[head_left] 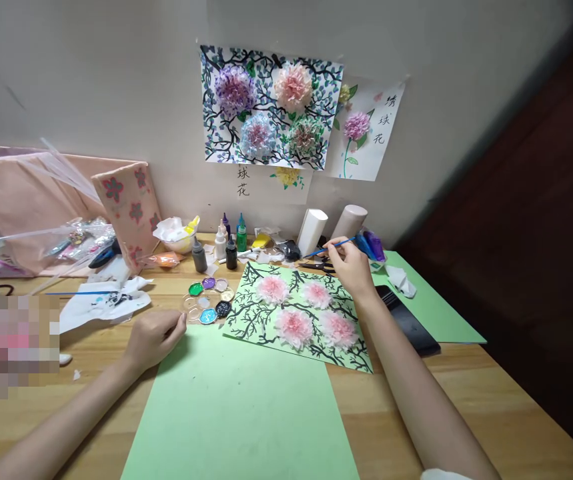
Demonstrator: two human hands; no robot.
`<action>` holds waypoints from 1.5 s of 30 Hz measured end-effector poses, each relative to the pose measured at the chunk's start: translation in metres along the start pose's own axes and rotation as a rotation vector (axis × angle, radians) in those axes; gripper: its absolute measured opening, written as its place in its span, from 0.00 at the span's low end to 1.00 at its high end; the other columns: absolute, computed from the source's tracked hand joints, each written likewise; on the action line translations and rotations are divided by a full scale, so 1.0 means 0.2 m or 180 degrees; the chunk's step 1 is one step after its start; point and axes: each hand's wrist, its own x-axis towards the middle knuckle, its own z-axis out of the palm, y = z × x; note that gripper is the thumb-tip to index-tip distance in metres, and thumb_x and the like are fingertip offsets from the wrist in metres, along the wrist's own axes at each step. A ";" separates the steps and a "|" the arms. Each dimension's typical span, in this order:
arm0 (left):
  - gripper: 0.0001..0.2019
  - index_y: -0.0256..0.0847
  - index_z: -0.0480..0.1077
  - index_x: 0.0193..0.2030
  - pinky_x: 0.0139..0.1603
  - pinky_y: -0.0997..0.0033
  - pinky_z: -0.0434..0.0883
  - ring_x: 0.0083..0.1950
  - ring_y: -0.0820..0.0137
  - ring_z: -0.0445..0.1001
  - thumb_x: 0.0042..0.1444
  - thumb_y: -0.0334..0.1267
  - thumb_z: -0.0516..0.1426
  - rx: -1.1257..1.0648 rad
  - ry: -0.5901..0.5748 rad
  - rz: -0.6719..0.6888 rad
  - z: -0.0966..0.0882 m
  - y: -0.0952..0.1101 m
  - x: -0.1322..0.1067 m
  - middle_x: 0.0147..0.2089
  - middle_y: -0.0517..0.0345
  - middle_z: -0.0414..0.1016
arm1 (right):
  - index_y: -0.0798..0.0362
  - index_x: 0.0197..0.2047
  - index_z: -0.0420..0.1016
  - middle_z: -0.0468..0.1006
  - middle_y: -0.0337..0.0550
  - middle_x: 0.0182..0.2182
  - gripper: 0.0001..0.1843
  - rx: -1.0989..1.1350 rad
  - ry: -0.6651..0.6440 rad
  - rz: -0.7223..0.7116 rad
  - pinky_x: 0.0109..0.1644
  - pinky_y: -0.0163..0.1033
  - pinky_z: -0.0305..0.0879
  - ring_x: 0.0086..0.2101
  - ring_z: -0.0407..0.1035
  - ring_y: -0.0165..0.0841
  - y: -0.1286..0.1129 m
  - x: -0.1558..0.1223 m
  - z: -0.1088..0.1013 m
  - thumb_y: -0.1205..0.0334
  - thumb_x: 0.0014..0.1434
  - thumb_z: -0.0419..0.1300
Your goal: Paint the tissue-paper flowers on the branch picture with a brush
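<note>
My right hand (350, 267) pinches a thin blue paintbrush (320, 251) above the top right corner of a green picture sheet (269, 331). Black branches run across this sheet, with pink paper flowers (295, 328) standing out from it. Curled into a fist, my left hand (155, 339) rests at the left edge of a larger plain green sheet (241, 413); nothing shows in its fingers. Between that fist and the picture lies a clear flower-shaped paint palette (203, 302), with green, purple, blue, black and pale paints in its wells.
Paint bottles (231, 253) stand behind the palette. A stained tissue (116, 300) with another brush lies left. Scissors (319, 267) and a white cylinder (312, 230) are at the back; a black flat object (409, 323) lies right. A flower artwork (272, 107) hangs on the wall.
</note>
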 end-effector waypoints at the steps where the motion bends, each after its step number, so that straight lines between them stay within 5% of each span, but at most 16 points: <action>1: 0.19 0.39 0.57 0.15 0.24 0.75 0.55 0.18 0.78 0.56 0.59 0.34 0.49 -0.0018 -0.0008 -0.0007 0.00 0.00 0.00 0.15 0.64 0.57 | 0.54 0.34 0.69 0.78 0.46 0.30 0.11 -0.0023 -0.0047 0.0037 0.41 0.44 0.70 0.34 0.76 0.38 0.03 0.00 0.01 0.56 0.59 0.52; 8: 0.20 0.38 0.56 0.16 0.24 0.75 0.54 0.18 0.78 0.54 0.59 0.35 0.49 -0.0143 -0.0037 -0.0009 0.02 -0.02 -0.01 0.15 0.65 0.54 | 0.53 0.32 0.71 0.80 0.44 0.30 0.12 -0.0103 -0.0423 0.0132 0.40 0.41 0.68 0.33 0.76 0.37 0.11 -0.02 0.10 0.56 0.60 0.51; 45: 0.18 0.38 0.60 0.18 0.24 0.75 0.54 0.19 0.78 0.56 0.60 0.34 0.49 -0.0248 -0.0168 0.0035 0.05 -0.08 -0.05 0.16 0.65 0.57 | 0.52 0.32 0.72 0.80 0.43 0.29 0.11 -0.0209 -0.0346 0.0147 0.38 0.37 0.66 0.33 0.76 0.35 0.14 -0.05 0.18 0.60 0.59 0.50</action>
